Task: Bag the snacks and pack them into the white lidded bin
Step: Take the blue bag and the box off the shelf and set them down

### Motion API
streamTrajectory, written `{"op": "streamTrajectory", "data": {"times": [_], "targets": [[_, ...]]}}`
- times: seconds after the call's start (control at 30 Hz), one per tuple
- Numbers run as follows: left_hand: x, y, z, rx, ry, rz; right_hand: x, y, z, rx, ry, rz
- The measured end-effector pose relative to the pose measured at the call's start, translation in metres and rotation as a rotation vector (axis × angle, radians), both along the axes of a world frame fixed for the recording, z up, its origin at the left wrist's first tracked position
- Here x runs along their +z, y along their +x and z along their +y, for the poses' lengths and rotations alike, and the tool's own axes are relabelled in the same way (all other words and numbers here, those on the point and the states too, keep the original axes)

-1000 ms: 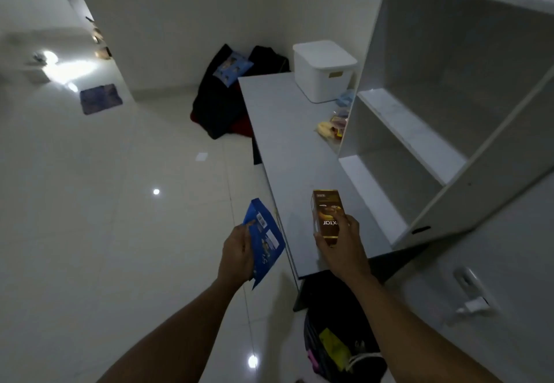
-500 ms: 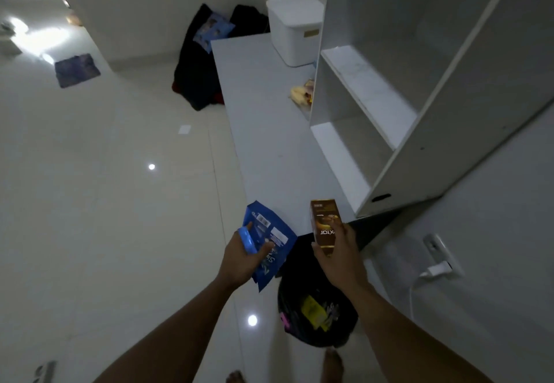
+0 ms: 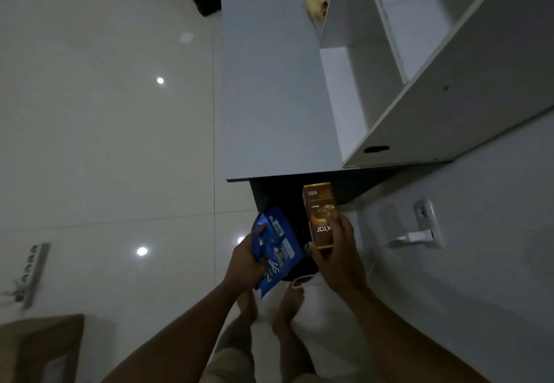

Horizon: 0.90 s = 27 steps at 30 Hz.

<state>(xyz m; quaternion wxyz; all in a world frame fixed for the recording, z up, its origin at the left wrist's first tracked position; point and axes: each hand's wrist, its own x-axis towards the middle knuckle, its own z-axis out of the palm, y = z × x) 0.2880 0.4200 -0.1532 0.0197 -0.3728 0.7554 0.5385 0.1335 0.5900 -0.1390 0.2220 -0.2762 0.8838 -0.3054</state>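
Gripping blue snack pouch (image 3: 278, 250) in left grip (image 3: 245, 265), brown snack box (image 3: 320, 214) in right grip (image 3: 338, 259). Holding both just over dark bag (image 3: 299, 232) on floor (image 3: 105, 142), off near end of surface (image 3: 269, 97). No sight of white lidded bin. Risk: dropping beside bag, with mouth mostly hidden behind both packs. Also pouch held by one side, so could twist loose. Could forget yellow snack (image 3: 313, 4) far up surface.

floor (image 3: 105, 142): glossy tile | table (image 3: 269, 97): matt, smooth | my blue pouch (image 3: 277, 250): shiny plastic film | my brown box (image 3: 320, 217): smooth printed card
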Motion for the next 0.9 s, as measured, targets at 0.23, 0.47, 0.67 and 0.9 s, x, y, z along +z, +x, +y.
{"op": "streamTrajectory", "data": {"times": [0.23, 0.47, 0.67, 0.9], "targets": [[-0.066, 0.013, -0.001, -0.053, -0.002, -0.109, -0.060, 0.016, 0.014, -0.046, 0.149, -0.106], [-0.127, 0.001, -0.015, -0.085, 0.021, -0.215, -0.130, 0.024, -0.006, -0.125, 0.268, -0.182], [-0.190, -0.016, -0.024, -0.139, 0.036, -0.295, -0.204, 0.028, -0.014, -0.145, 0.285, -0.207], [-0.235, -0.040, -0.024, -0.170, 0.065, -0.292, -0.254, 0.020, -0.013, -0.178, 0.291, -0.223]]}}
